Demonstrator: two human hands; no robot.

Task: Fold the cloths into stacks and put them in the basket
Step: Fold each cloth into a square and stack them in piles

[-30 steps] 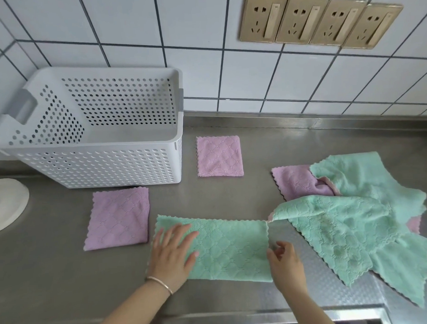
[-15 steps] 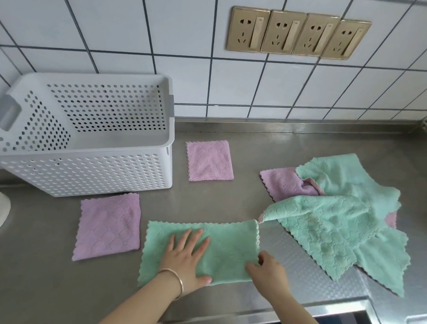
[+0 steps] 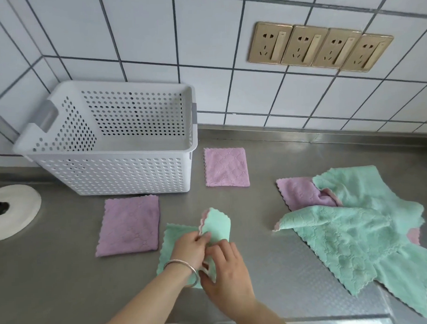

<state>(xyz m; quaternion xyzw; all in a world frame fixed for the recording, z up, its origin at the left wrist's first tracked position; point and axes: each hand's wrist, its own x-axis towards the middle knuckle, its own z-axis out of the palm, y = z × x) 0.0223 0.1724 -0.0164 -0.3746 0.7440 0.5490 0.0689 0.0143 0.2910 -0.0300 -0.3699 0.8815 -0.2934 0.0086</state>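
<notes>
Low centre of the frame: left hand and right hand together, both pinching the green cloth mid-fold on the steel counter. Looks soft, light, floppy; best held by corners and scalloped edge.

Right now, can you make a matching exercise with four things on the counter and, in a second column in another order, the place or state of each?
Things:
1. Basket
2. Small purple cloth
3. Green cloth
4. Pile of cloths

Place or state:
a. Unfolded, at the right
b. At the back left by the wall, nothing seen inside
c. Held by both hands, half folded
d. Folded flat, just right of the basket

Pairs: 1-b, 2-d, 3-c, 4-a
</notes>
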